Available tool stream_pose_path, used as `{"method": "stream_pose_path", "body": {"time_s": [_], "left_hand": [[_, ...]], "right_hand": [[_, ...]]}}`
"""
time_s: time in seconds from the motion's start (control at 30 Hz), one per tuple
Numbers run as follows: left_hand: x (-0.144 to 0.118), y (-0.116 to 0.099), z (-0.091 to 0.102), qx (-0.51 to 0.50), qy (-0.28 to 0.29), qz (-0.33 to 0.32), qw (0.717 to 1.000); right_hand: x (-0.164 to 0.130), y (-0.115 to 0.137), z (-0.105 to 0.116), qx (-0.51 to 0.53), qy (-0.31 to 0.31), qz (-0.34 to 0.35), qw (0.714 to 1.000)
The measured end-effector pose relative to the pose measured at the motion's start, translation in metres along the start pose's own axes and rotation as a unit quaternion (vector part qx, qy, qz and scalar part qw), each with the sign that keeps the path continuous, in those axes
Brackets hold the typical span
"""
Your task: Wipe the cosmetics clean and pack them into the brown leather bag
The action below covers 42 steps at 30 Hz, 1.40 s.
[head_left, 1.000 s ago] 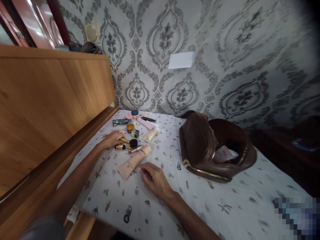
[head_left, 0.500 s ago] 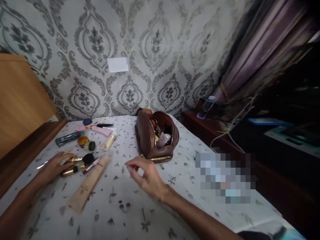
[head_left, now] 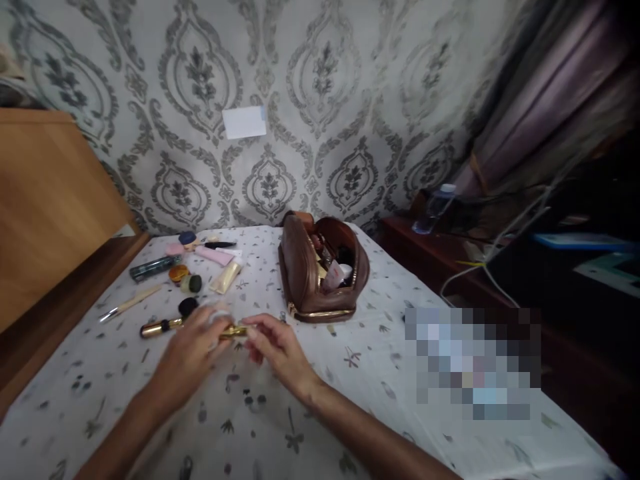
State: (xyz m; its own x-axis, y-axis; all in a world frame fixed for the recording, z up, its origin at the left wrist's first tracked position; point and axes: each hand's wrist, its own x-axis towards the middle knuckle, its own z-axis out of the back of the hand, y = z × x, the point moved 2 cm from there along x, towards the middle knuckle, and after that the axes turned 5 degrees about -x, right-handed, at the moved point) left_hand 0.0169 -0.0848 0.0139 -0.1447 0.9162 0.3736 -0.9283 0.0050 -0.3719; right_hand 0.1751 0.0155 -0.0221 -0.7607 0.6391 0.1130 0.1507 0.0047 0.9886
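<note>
My left hand [head_left: 193, 347] is closed around a slim gold cosmetic tube [head_left: 234, 331], its fingertips blurred by motion. My right hand [head_left: 280, 350] meets the tube's right end, thumb and forefinger pinched there. Beside my left hand lie a black-and-gold tube [head_left: 155, 329] and a round black item [head_left: 189, 307]. Just beyond both hands stands a brown makeup bag [head_left: 300, 267], unzipped, with several cosmetics inside. The large beige tube cannot be seen now; my left hand and forearm cover much of that spot.
Farther left on the patterned cloth [head_left: 260, 427] lie a thin brush-like stick [head_left: 133, 303], a dark green tube [head_left: 155, 268], small jars [head_left: 191, 283], a pink tube [head_left: 214, 256] and a cream tube [head_left: 226, 277]. A wooden panel [head_left: 55, 207] borders the left; a bottle [head_left: 434, 210] stands right.
My left hand has moved right from the scattered cosmetics, bringing the gold tube to my right hand. My right fingers have closed on its end. The view has shifted slightly left.
</note>
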Motion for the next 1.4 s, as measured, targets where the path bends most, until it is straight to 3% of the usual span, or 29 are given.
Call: {"method": "stream_pose_path", "body": {"time_s": [0.07, 0.17, 0.33, 0.47, 0.57, 0.67, 0.77, 0.87, 1.0, 1.13, 1.23, 1.4], "left_hand": [[-0.001, -0.017, -0.018, 0.035, -0.005, -0.022, 0.999], [-0.004, -0.023, -0.03, 0.042, 0.0, -0.029, 0.999], [-0.012, -0.019, -0.028, 0.026, 0.02, -0.025, 0.999], [-0.016, -0.017, -0.03, 0.029, 0.014, -0.03, 0.999], [-0.017, -0.022, -0.033, 0.036, -0.025, -0.046, 0.998], [-0.018, -0.036, -0.039, 0.052, -0.073, -0.101, 0.991], [-0.019, -0.049, -0.048, 0.072, -0.067, -0.145, 0.984], [-0.019, -0.048, -0.05, 0.088, -0.049, -0.104, 0.99], [-0.016, -0.034, -0.039, 0.088, -0.042, -0.002, 0.995], [-0.01, -0.018, -0.03, -0.064, -0.072, 0.079, 0.992], [-0.006, -0.007, -0.034, -0.266, -0.075, 0.169, 0.946], [-0.008, 0.002, -0.046, -0.529, -0.053, 0.354, 0.77]], "right_hand": [[0.0, -0.006, 0.006, -0.011, -0.038, 0.008, 0.999], [0.0, -0.018, 0.017, 0.005, -0.079, -0.029, 0.996], [-0.002, -0.026, 0.013, -0.051, -0.018, -0.086, 0.995], [-0.006, -0.025, 0.008, -0.018, -0.024, -0.099, 0.995], [-0.006, -0.022, 0.01, -0.007, -0.042, -0.089, 0.995], [-0.005, -0.019, 0.01, -0.045, -0.03, -0.058, 0.997], [-0.006, -0.015, 0.007, -0.07, -0.016, -0.005, 0.997], [-0.008, -0.013, 0.003, -0.076, 0.005, -0.001, 0.997], [-0.01, -0.012, 0.003, -0.057, 0.017, -0.015, 0.998], [-0.011, -0.013, 0.005, -0.036, -0.008, -0.012, 0.999], [-0.012, -0.013, 0.003, -0.058, 0.001, 0.003, 0.998], [-0.017, -0.012, -0.001, -0.095, 0.008, 0.047, 0.994]]}}
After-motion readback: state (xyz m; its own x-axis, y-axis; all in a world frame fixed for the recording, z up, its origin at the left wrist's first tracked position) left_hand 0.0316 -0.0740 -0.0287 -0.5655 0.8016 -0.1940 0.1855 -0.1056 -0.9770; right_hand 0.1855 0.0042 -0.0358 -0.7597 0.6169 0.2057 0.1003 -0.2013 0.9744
